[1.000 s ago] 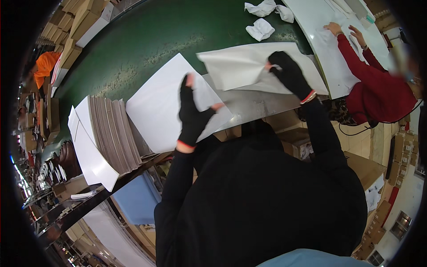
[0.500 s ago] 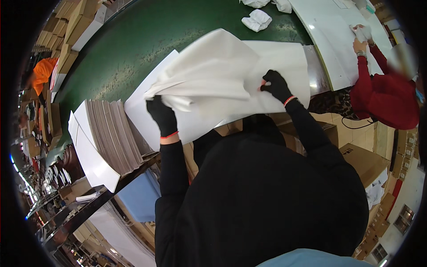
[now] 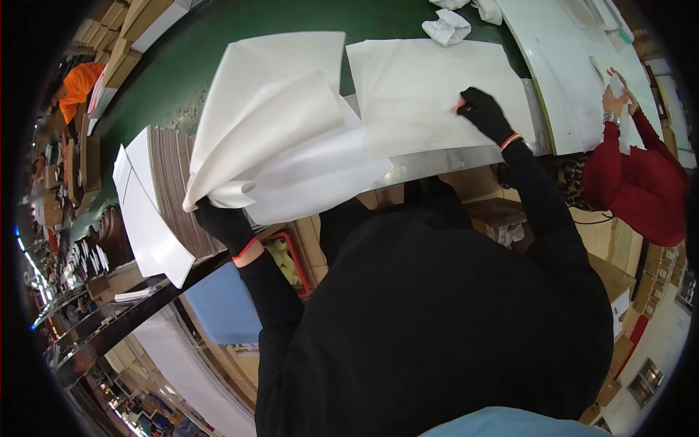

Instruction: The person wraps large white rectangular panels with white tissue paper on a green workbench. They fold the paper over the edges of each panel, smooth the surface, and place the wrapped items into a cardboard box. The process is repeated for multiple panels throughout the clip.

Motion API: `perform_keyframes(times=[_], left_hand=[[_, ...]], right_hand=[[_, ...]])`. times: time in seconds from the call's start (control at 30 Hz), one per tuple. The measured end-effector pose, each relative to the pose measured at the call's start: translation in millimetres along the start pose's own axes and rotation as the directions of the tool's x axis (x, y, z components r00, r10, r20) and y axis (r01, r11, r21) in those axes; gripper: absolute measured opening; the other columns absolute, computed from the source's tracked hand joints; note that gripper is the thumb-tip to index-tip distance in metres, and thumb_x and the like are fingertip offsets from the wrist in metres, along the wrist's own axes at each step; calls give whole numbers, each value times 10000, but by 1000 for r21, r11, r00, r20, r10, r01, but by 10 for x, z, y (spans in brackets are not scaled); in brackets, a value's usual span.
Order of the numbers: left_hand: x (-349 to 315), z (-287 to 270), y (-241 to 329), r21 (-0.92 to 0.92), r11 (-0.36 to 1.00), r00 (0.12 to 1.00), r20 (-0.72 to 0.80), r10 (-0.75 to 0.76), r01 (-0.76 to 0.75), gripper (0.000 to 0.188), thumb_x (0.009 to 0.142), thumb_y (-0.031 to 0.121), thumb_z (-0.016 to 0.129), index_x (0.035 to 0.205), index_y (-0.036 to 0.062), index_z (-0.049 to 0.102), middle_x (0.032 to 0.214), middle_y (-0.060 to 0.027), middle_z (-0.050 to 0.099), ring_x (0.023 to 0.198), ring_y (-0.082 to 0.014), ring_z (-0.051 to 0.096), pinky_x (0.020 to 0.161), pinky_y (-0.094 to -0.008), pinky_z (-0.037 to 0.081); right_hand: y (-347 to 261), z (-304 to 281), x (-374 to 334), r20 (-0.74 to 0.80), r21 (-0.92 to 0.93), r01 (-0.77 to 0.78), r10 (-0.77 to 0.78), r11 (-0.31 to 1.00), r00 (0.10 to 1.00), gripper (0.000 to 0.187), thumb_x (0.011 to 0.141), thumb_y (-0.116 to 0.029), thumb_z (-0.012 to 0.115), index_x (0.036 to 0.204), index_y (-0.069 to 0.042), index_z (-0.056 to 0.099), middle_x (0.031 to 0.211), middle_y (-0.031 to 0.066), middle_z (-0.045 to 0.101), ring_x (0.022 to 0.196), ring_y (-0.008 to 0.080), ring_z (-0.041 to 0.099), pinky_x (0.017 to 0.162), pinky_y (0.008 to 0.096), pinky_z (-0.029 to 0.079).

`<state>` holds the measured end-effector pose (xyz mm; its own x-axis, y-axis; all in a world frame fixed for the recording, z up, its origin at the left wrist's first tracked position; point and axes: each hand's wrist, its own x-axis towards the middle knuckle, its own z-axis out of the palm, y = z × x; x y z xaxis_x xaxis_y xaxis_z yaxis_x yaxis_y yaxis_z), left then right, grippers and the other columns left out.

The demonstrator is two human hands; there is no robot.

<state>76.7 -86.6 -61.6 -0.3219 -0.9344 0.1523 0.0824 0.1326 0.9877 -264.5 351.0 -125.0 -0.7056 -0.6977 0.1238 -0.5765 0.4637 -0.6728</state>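
Note:
Both my hands wear black gloves, with bare fingertips showing on the right one. My left hand (image 3: 224, 224) is closed on the near corner of a large white sheet (image 3: 273, 95). The sheet is lifted and curls over toward the left, bunched into folds at my grip. Under it, another white sheet (image 3: 313, 182) lies at the table's near edge. My right hand (image 3: 484, 115) is above a flat white sheet (image 3: 415, 87) on the right. Its fingers are curled in a pinch, and whatever they may hold cannot be made out.
To the left stands a thick stack of boards (image 3: 169, 189), with loose white boards (image 3: 142, 226) leaning on it. Crumpled white paper (image 3: 448, 28) lies at the back of the green table (image 3: 291, 16). At right, a person in red (image 3: 630, 182) handles white material by a white table (image 3: 557, 87).
My left hand has moved left and nearer to me, pulling the lifted sheet off the flat one at right. My right hand has shifted right and slightly away from me.

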Motion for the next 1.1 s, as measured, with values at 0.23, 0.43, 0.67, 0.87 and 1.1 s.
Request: perform_keyframes(times=[0.23, 0.43, 0.67, 0.87, 1.1], left_hand=[[-22, 249, 198, -244, 969, 999, -9, -34, 31, 355, 987, 206, 475, 1257, -24, 489, 1219, -153, 559, 1109, -256, 570, 921, -392, 493], [-85, 264, 260, -199, 979, 998, -25, -59, 53, 364, 1000, 233, 455, 1253, -27, 483, 1216, -157, 548, 1129, -263, 557, 939, -410, 485], [-93, 147, 260, -241, 969, 997, -33, -66, 56, 371, 998, 242, 460, 1259, -23, 473, 1219, -157, 538, 1135, -258, 547, 953, -402, 480], [-52, 201, 239, -377, 923, 997, 31, -71, 77, 366, 1007, 253, 443, 1249, -19, 482, 1224, -150, 541, 1120, -253, 556, 941, -392, 483], [-94, 171, 373, -121, 992, 999, -29, 34, -38, 352, 999, 208, 449, 1265, -20, 485, 1192, -160, 565, 1086, -240, 579, 917, -370, 484]], right_hand=[[-275, 734, -252, 8, -59, 52, -52, 997, 999, 160, 725, -162, 725, 784, -70, 608, 811, 65, 547, 838, 248, 544, 747, 371, 455], [-126, 688, -240, 21, -186, 157, -156, 970, 988, 93, 792, -141, 652, 829, -63, 615, 828, 88, 543, 838, 276, 543, 740, 397, 454], [-5, 241, -157, -228, -236, 50, -106, 970, 968, 232, 886, -209, 636, 1019, -19, 639, 1027, 134, 645, 1004, 308, 593, 882, 405, 468], [97, -227, 169, -616, -321, 52, -250, 946, 747, 266, 949, -254, 557, 1002, 1, 612, 932, 174, 651, 830, 344, 626, 739, 392, 507], [-856, -851, 543, -505, -82, 130, -153, 988, 849, 360, 902, -293, 642, 1129, -14, 635, 894, 106, 685, 794, 186, 629, 749, 301, 479]])
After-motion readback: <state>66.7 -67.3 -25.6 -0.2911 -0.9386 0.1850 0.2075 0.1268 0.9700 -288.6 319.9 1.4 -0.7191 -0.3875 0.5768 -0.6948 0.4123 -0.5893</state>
